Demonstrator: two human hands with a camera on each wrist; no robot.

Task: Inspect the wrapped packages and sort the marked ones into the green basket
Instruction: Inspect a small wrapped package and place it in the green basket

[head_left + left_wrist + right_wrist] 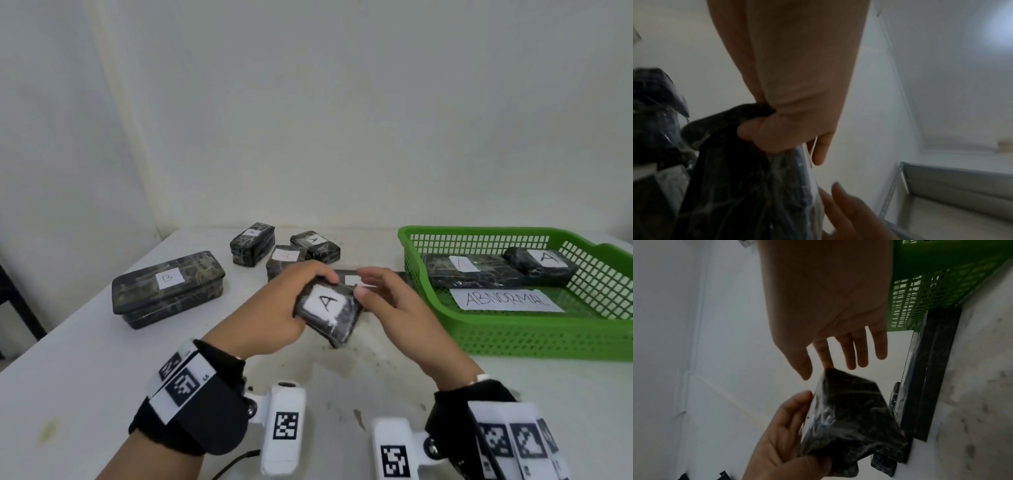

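My left hand (305, 291) grips a small black wrapped package (329, 308) above the table, its white label "A" facing up. The left wrist view shows those fingers (787, 129) curled round the package (756, 186). My right hand (364, 284) is beside the package's right corner with its thumb touching it. In the right wrist view its fingers (849, 353) are straight and spread just above the package (849, 415). The green basket (513, 339) stands to the right and holds two packages labelled "A" (462, 274) (544, 265).
A paper reading "ABNORMAL" (507, 299) lies in the basket. On the white table are a large package marked "B" (168, 287), three small labelled packages (253, 243) (315, 246) (286, 260) and a flat one (931, 369) against the basket's left wall. A wall rises behind.
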